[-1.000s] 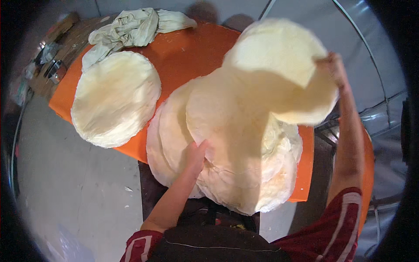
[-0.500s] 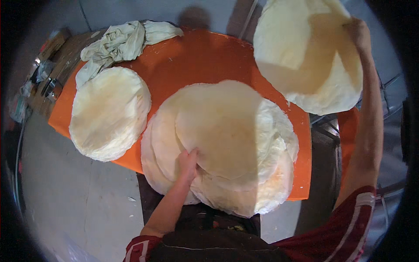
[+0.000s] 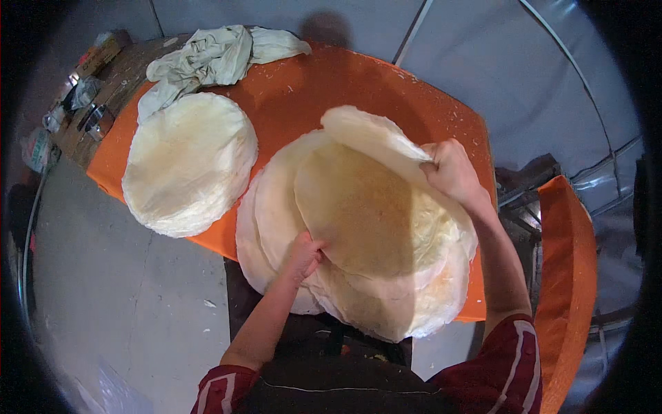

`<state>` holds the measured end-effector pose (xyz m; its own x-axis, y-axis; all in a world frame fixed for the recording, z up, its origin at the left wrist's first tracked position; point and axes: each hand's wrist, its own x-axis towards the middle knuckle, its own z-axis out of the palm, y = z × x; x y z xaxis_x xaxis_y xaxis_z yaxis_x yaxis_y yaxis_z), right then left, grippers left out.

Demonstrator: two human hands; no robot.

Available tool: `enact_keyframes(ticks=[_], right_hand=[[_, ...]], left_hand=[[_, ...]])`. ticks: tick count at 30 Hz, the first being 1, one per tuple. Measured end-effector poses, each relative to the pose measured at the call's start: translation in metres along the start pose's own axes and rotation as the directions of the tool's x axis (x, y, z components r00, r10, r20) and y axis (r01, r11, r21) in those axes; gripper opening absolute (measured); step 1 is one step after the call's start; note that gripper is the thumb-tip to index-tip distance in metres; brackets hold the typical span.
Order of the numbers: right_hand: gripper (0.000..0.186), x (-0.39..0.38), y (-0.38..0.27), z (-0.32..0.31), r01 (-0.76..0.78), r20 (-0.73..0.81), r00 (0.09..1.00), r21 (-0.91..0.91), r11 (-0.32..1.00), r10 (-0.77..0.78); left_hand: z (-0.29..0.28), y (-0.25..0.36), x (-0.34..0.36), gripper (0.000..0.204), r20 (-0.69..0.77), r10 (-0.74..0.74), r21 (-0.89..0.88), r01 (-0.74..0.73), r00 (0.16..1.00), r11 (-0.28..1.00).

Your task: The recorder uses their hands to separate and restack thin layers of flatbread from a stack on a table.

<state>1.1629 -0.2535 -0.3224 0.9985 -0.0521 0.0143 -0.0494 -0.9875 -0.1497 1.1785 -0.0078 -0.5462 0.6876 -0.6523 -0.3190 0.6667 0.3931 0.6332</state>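
A pile of large, thin, pale round flatbreads (image 3: pixel 269 207) lies spread and overlapping on the orange-covered table in front of me. Closed at the pile's near left side, my left hand (image 3: pixel 305 257) pinches the edge of the top flatbread (image 3: pixel 358 214). My right hand (image 3: pixel 452 172) is closed on the edge of a flatbread at the far right of the pile. There the sheet (image 3: pixel 372 134) is lifted and folded over along its far edge. Whether both hands grip the same sheet I cannot tell.
A second, neater stack of flatbreads (image 3: pixel 189 165) stands on the table's left. Behind it lies a crumpled pale cloth (image 3: pixel 207 58). A metal pot (image 3: pixel 98 123) and bags sit at far left. Another orange-covered surface (image 3: pixel 567 290) stands to the right, past a gap.
My right hand has come in from the far right down to the pile. The flatbread it held out there no longer shows at that spot. My left hand stays at the pile.
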Motion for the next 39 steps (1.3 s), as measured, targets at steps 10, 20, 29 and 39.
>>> enact_keyframes(ticks=[10,20,29,39], right_hand=[[0.051,-0.064,-0.093,0.144,0.124,-0.145,0.983,0.078,0.989,-0.112],[0.054,-0.031,-0.047,0.138,-0.098,0.235,0.97,0.161,0.982,0.059],[0.031,0.009,-0.058,-0.105,-0.029,-0.205,0.963,0.572,0.82,0.177],[0.064,-0.111,0.023,0.014,-0.159,0.143,0.881,0.987,-0.002,0.45]], left_hand=[[0.018,0.02,-0.001,0.051,0.192,-0.081,-0.154,0.112,0.978,0.982],[0.025,0.026,0.007,0.056,0.246,-0.05,-0.128,0.083,0.968,0.988],[0.064,-0.003,0.013,0.067,0.024,-0.323,-0.328,0.313,0.946,0.891],[0.028,0.051,-0.069,0.068,-0.227,0.232,-0.043,-0.247,0.946,0.968]])
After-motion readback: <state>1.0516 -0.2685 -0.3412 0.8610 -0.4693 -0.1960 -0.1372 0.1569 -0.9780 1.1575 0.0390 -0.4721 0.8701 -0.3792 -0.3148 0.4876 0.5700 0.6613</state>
